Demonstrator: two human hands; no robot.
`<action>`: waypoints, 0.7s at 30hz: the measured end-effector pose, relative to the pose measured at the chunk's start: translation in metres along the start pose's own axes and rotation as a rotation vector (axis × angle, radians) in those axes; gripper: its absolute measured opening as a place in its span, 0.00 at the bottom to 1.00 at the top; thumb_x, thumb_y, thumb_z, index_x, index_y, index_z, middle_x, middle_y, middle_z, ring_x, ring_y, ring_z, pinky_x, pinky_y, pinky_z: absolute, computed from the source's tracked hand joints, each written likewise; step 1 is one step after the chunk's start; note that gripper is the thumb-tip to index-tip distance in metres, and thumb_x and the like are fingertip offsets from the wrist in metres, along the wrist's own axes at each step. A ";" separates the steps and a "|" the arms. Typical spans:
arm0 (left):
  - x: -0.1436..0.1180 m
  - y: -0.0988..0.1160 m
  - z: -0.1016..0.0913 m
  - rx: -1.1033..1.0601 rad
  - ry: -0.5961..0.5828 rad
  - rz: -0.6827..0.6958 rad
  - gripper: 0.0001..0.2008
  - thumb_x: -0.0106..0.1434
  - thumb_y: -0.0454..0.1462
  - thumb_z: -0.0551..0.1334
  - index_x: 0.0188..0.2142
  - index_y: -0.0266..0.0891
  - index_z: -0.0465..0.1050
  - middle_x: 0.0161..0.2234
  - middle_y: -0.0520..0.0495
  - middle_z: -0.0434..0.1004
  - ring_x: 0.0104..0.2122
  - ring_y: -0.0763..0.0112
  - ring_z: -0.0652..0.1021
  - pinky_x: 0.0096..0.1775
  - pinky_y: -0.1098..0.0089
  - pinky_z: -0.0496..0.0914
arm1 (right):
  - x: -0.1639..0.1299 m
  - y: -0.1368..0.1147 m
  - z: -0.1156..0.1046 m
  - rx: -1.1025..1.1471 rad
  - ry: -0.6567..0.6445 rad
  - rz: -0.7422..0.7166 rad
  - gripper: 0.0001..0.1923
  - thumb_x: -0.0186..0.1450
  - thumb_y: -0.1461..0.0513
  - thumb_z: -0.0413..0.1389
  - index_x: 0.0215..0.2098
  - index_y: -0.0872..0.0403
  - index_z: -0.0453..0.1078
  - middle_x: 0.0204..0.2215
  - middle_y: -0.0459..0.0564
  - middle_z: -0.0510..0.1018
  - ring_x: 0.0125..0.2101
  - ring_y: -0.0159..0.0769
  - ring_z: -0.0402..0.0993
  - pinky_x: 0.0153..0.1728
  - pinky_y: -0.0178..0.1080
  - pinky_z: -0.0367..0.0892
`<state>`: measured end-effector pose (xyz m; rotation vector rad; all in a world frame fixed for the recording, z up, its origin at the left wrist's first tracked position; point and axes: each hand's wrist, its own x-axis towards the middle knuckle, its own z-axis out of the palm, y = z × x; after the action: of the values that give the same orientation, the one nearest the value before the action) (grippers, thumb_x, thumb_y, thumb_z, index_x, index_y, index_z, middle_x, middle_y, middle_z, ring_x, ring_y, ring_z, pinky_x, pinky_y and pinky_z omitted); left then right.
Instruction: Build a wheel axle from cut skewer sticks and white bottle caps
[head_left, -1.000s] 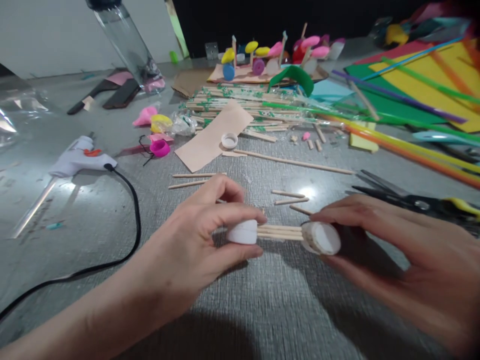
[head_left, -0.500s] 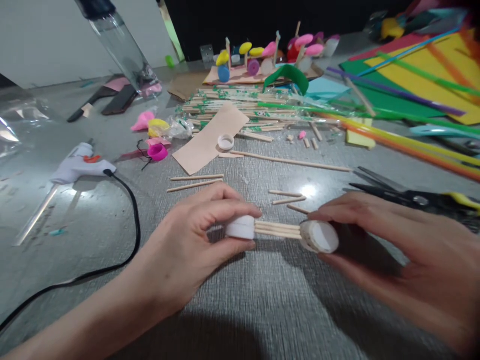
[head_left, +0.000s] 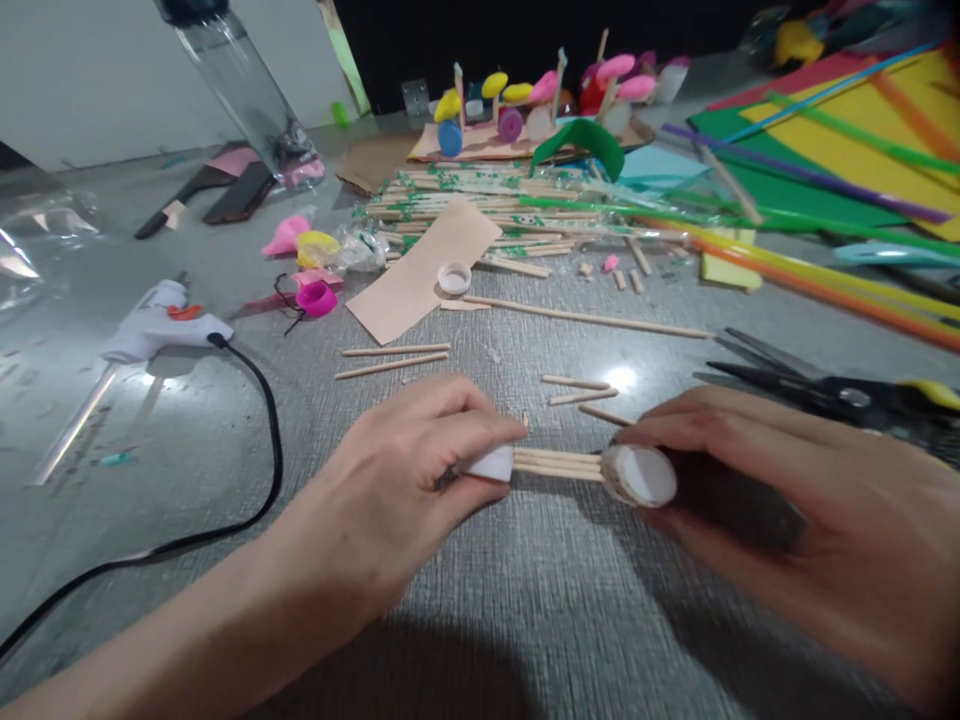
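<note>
L hand (head_left: 405,465) & R hand (head_left: 757,490) are each pinching fingers onto an end cap, left cap (head_left: 491,463) & right cap (head_left: 640,474), keeping the stick bundle (head_left: 556,464) level w/ the counter (head_left: 525,600).

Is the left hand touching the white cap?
Touching. The head view shows the left hand with its fingers wrapped around the white cap on one end of the sticks.

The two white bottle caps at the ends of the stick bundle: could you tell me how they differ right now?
The left cap is mostly hidden under the left hand, only its side showing; the right cap shows its round face toward the camera. The left cap looks clean white, while the right cap's rim looks brownish. The right hand pinches the right cap at its edge. Both are joined by the sticks.
</note>
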<state>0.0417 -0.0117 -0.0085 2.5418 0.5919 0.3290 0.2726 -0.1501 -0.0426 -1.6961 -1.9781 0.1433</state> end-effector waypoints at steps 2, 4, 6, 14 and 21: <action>0.000 0.000 0.000 0.033 0.003 0.015 0.12 0.64 0.29 0.66 0.46 0.40 0.79 0.39 0.51 0.78 0.40 0.69 0.77 0.42 0.68 0.70 | 0.000 0.000 0.001 -0.007 0.007 -0.006 0.13 0.65 0.60 0.61 0.48 0.44 0.70 0.44 0.40 0.76 0.38 0.34 0.75 0.39 0.35 0.70; -0.001 -0.001 0.000 0.071 0.000 0.032 0.11 0.65 0.30 0.66 0.47 0.40 0.79 0.39 0.50 0.78 0.41 0.67 0.76 0.43 0.66 0.69 | -0.001 0.000 0.002 -0.013 0.009 0.005 0.13 0.65 0.60 0.61 0.48 0.44 0.70 0.44 0.40 0.76 0.38 0.33 0.75 0.40 0.34 0.70; -0.001 -0.002 0.000 0.106 0.003 0.064 0.10 0.66 0.31 0.66 0.47 0.40 0.78 0.41 0.49 0.79 0.43 0.65 0.76 0.45 0.65 0.69 | -0.001 0.000 0.003 -0.008 0.008 0.012 0.11 0.67 0.56 0.59 0.48 0.43 0.70 0.45 0.39 0.76 0.39 0.34 0.75 0.41 0.35 0.70; -0.003 -0.001 0.002 0.090 -0.001 0.084 0.09 0.68 0.31 0.63 0.47 0.39 0.76 0.42 0.50 0.77 0.38 0.70 0.78 0.39 0.70 0.69 | -0.001 0.001 0.001 0.015 -0.025 0.016 0.09 0.69 0.55 0.56 0.48 0.42 0.70 0.45 0.39 0.75 0.40 0.34 0.73 0.37 0.37 0.69; -0.003 0.000 0.000 0.096 -0.001 0.056 0.10 0.67 0.32 0.64 0.49 0.38 0.74 0.42 0.49 0.76 0.40 0.69 0.78 0.41 0.69 0.69 | -0.003 0.001 0.001 -0.008 -0.016 0.041 0.09 0.69 0.55 0.57 0.48 0.43 0.70 0.45 0.39 0.75 0.39 0.35 0.73 0.37 0.38 0.68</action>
<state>0.0388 -0.0134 -0.0084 2.6544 0.5497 0.3264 0.2732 -0.1524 -0.0452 -1.7470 -1.9585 0.1641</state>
